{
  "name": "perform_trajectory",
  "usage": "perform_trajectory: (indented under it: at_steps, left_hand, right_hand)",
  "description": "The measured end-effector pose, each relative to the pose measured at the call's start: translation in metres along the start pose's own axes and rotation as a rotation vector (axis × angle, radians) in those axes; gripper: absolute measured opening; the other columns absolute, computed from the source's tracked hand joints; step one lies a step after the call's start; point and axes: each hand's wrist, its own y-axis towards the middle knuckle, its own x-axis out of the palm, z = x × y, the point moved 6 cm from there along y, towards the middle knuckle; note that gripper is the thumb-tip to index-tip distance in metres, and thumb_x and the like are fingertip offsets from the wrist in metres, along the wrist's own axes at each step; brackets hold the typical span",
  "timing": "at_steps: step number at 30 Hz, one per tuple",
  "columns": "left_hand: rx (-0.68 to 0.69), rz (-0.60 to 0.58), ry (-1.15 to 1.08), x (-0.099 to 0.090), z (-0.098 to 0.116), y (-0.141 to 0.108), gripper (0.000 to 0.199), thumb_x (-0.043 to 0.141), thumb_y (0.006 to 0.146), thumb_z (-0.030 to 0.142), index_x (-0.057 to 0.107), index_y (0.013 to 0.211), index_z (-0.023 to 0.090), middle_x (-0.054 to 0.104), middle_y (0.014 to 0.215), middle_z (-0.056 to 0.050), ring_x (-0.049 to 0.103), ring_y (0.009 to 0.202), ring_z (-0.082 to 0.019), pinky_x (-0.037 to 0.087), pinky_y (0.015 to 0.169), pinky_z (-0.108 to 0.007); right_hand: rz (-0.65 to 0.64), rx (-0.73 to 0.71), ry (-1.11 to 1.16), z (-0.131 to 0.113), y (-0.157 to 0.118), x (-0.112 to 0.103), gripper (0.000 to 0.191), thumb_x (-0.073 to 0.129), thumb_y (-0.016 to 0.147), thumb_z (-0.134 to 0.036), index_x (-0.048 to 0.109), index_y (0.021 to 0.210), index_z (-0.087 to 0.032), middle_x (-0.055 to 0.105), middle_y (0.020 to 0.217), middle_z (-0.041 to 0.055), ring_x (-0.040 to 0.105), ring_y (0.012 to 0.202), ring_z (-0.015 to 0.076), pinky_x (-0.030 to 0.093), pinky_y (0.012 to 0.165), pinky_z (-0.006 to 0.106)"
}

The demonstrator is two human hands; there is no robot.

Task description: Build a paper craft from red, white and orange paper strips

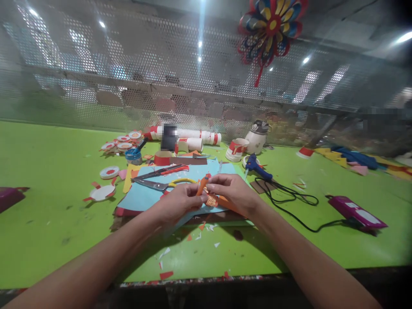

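Between my two hands is a small orange paper piece, held upright over light blue sheets. My left hand pinches its lower part, fingers closed. On its right side, my right hand has its thumb and fingertips closed against the piece near the top. An orange item with printed marks shows just below the fingertips. Yellow-handled scissors lie left of the piece, beside a dark pair with red handles.
A blue glue gun lies right of the paper, its black cable running to a purple power strip. White-and-red tubes, a white bottle and a blue jar stand behind. Paper discs are at left.
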Motion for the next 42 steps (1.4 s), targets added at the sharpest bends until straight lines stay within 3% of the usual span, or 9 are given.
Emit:
perform_trajectory:
  at_steps: [6, 11, 16, 23, 32, 42]
  left_hand:
    - [0.016, -0.026, 0.054, 0.002, -0.003, 0.000, 0.016, 0.065, 0.078, 0.030, 0.063, 0.081, 0.014, 0.047, 0.066, 0.004, 0.032, 0.057, -0.008, 0.023, 0.056, -0.024]
    - [-0.020, 0.028, 0.033, -0.003, -0.003, 0.001, 0.016, 0.068, 0.074, 0.026, 0.059, 0.073, 0.013, 0.051, 0.061, 0.003, 0.039, 0.054, -0.008, 0.027, 0.055, -0.023]
    - [-0.084, 0.116, -0.025, -0.011, -0.004, 0.000, 0.017, 0.070, 0.072, 0.025, 0.059, 0.075, 0.013, 0.060, 0.061, -0.001, 0.052, 0.058, -0.010, 0.033, 0.055, -0.022]
    - [-0.049, 0.119, -0.080, -0.009, 0.001, -0.001, 0.018, 0.073, 0.069, 0.025, 0.060, 0.074, 0.013, 0.061, 0.066, -0.001, 0.056, 0.061, -0.010, 0.039, 0.057, -0.023]
    - [-0.035, 0.149, -0.080, -0.008, 0.002, -0.003, 0.015, 0.071, 0.069, 0.023, 0.061, 0.072, 0.013, 0.060, 0.066, -0.002, 0.055, 0.062, -0.011, 0.040, 0.059, -0.025]
    - [-0.044, 0.154, -0.075, -0.009, 0.002, -0.004, 0.017, 0.072, 0.066, 0.024, 0.061, 0.072, 0.013, 0.059, 0.068, -0.001, 0.054, 0.064, -0.011, 0.040, 0.063, -0.026]
  right_hand:
    - [0.068, -0.011, -0.037, -0.005, -0.002, -0.001, 0.018, 0.077, 0.066, -0.031, 0.069, 0.070, -0.015, 0.062, 0.069, -0.0003, 0.053, 0.066, 0.0117, 0.041, 0.067, 0.028]
    - [0.114, -0.095, 0.032, -0.026, -0.005, -0.020, 0.016, 0.079, 0.066, -0.029, 0.070, 0.069, -0.016, 0.062, 0.065, -0.0009, 0.052, 0.064, 0.0109, 0.041, 0.067, 0.028]
    - [-0.007, -0.050, 0.118, -0.031, -0.005, -0.036, 0.015, 0.080, 0.066, -0.026, 0.070, 0.071, -0.016, 0.064, 0.066, 0.0004, 0.057, 0.064, 0.0118, 0.042, 0.067, 0.028]
    - [-0.056, 0.071, -0.005, -0.010, -0.002, -0.023, 0.020, 0.081, 0.064, -0.029, 0.070, 0.072, -0.014, 0.063, 0.067, 0.0005, 0.054, 0.065, 0.0117, 0.041, 0.070, 0.030]
    - [-0.023, 0.017, -0.164, -0.012, -0.001, -0.019, 0.021, 0.078, 0.067, -0.034, 0.069, 0.073, -0.016, 0.061, 0.067, 0.0000, 0.052, 0.066, 0.0125, 0.041, 0.068, 0.030]
    - [-0.063, -0.013, -0.188, -0.011, -0.003, -0.019, 0.017, 0.074, 0.072, -0.031, 0.068, 0.074, -0.015, 0.062, 0.068, 0.0008, 0.055, 0.065, 0.0121, 0.043, 0.068, 0.030]
